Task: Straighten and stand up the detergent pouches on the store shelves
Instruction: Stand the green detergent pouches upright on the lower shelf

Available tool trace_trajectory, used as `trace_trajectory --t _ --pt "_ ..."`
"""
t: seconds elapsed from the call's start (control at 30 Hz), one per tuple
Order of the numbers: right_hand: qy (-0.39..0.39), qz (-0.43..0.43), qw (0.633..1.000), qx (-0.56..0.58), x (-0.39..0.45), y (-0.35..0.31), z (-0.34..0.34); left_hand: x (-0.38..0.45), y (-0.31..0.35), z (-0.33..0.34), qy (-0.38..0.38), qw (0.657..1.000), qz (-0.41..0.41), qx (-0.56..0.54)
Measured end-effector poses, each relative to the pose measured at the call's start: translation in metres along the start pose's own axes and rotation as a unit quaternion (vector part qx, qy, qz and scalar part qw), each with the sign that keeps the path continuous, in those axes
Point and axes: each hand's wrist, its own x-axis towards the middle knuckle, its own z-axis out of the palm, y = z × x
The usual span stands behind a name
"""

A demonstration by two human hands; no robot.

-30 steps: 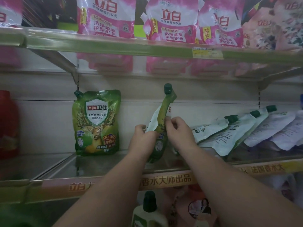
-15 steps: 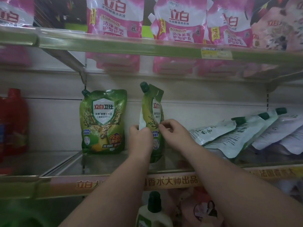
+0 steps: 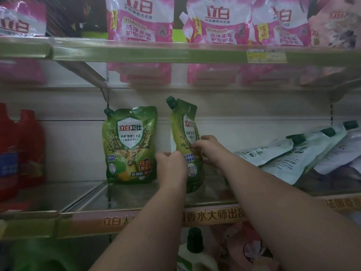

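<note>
A green detergent pouch [image 3: 184,133] with a dark cap stands nearly upright on the middle shelf [image 3: 136,194], its front turned partly to the right. My left hand [image 3: 172,165] grips its left edge low down. My right hand [image 3: 209,147] pinches its right edge at mid height. A second green pouch [image 3: 130,145] stands upright to the left against the back wall, apart from my hands. Several pale pouches [image 3: 289,153] with dark caps lie tilted over one another at the right of the same shelf.
Pink pouches [image 3: 140,20] line the upper shelf. Red bottles [image 3: 21,151] stand at the far left of the middle shelf. A white bottle with a dark cap [image 3: 195,251] sits on the shelf below. A bare stretch of shelf lies between the red bottles and the green pouches.
The held pouch went from edge-on and bent to more upright, its front turning towards me. Both hands stayed on its edges. The camera shifted slightly left.
</note>
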Motion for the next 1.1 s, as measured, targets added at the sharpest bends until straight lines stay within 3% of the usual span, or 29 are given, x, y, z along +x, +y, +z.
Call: trace_trajectory --t 0.2,0.4,0.57,0.87,1.1 --pt "-0.025 0.011 0.996 0.086 0.005 -0.001 0.007 0.01 -0.009 0.003 0.018 0.996 0.053 0.075" --pt "-0.063 0.063 0.985 0.149 0.015 0.018 0.012 0.003 -0.003 0.002 -0.006 1.0 0.013 0.015" --pt "-0.069 0.081 0.985 0.134 0.015 0.023 0.009 0.003 -0.008 0.006 -0.062 0.998 0.003 0.007" --pt "-0.046 0.055 0.992 0.106 0.02 0.025 0.008 0.02 -0.017 0.004 0.0 0.999 0.033 0.029" --pt "-0.032 0.035 0.999 0.003 0.018 0.026 0.005 0.026 -0.018 0.003 0.024 0.991 0.064 0.115"
